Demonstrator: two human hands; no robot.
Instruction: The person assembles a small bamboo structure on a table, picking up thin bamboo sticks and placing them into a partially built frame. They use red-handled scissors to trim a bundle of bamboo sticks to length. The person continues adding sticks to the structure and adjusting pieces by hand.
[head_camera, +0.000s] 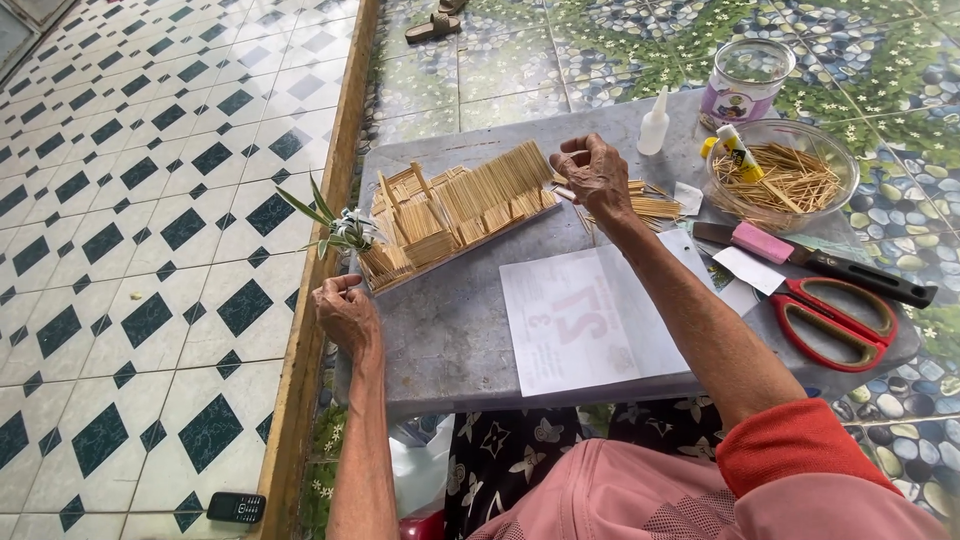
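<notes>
Small house model (455, 215) of thin wooden sticks, on a flat base, toward the far-left part of the grey surface (450, 330). Roof panels slanted, one fence-like frame upright at its left end. Spiky green plant sprig (335, 228) at the near-left corner of the base, overhanging the surface edge.

Left hand (345, 315) curled at that near-left corner, fingers closed in; touching the base or just beside it, cannot tell which. Right hand (595, 175) at the right end of the roof, fingertips pinched narrow on what looks like a single stick; contact point hidden behind the knuckles.

Risks, as judged: model sits close to the left edge, so a push from the right hand could slide it off toward the tiled floor (150, 250). Pressure on the roof could loosen sticks if glue is not set. Forearm passes over the loose stick pile (645, 205) and white paper sheet (590, 320); a drag could scatter both.

Outward: small white glue bottle (654, 125), clear bowl (835, 150) of sticks with a yellow-capped tube, clear jar (745, 80), pink-handled knife (800, 255), red scissors (840, 320) at the right rim.

Hard to read: far side of the model, its joints, the bowl's bottom. Dark phone (237, 507) on the floor, sandal (432, 26) cut off at top.
</notes>
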